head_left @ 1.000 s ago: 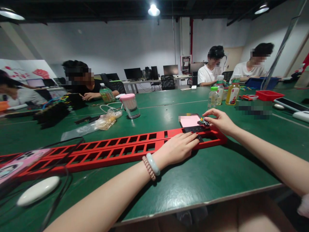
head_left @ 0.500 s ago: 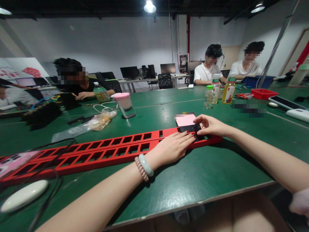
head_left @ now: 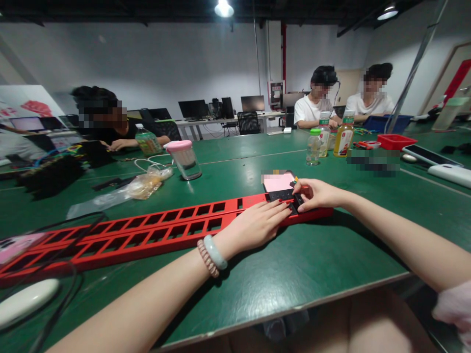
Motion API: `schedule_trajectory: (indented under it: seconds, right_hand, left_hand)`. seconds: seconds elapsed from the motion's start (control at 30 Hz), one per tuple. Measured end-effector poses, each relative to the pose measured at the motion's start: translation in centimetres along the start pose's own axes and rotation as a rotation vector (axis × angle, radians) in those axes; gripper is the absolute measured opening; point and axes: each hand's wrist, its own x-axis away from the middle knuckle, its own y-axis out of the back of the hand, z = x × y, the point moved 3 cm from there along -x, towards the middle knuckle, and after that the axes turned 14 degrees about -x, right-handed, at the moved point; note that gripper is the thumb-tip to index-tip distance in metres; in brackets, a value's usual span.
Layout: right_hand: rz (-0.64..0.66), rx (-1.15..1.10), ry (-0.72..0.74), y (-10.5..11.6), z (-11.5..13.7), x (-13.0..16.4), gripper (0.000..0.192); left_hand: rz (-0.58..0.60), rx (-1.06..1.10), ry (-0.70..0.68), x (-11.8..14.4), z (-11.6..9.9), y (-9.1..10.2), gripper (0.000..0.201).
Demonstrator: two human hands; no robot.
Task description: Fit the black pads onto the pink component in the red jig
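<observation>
Your right hand [head_left: 319,193], right of centre in the frame, has its grip pinching a small black piece [head_left: 299,199]; your left hand [head_left: 250,225], fingers extended, lies across the red rack [head_left: 162,248] on the green surface [head_left: 301,264].

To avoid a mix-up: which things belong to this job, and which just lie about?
In the job: red slotted frame, under the left hand; black piece at the right hand.

Apparently lying about: pink-lidded jar, plastic bag, green-capped bottle.
</observation>
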Motion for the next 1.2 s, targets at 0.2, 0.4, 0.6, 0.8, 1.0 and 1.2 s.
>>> schedule_trajectory:
  seconds: [0.2, 0.4, 0.6, 0.8, 1.0, 1.2]
  right_hand:
    - [-0.002, 0.089, 0.040, 0.1, -0.1, 0.0, 0.047]
    - [-0.018, 0.174, 0.084, 0.0, 0.0, 0.0, 0.046]
    - [0.006, 0.187, 0.115, -0.2, 0.0, 0.0, 0.044]
    - [0.013, 0.223, 0.135, -0.3, 0.2, 0.0, 0.043]
    - [-0.010, 0.330, 0.140, -0.3, 0.7, 0.2, 0.042]
    - [-0.005, 0.375, 0.140, -0.5, 1.2, 0.3, 0.041]
  left_hand:
    - [-0.008, 0.002, 0.007, 0.0, 0.0, -0.1, 0.044]
    - [0.007, -0.010, 0.011, 0.0, 0.0, -0.1, 0.045]
    - [0.001, -0.015, 0.013, 0.0, 0.0, -0.1, 0.043]
    - [-0.025, -0.004, 0.012, 0.0, 0.0, 0.0, 0.041]
    - [-0.025, 0.000, 0.014, -0.1, 0.0, 0.0, 0.041]
    - [-0.013, -0.003, 0.014, -0.1, 0.0, -0.1, 0.041]
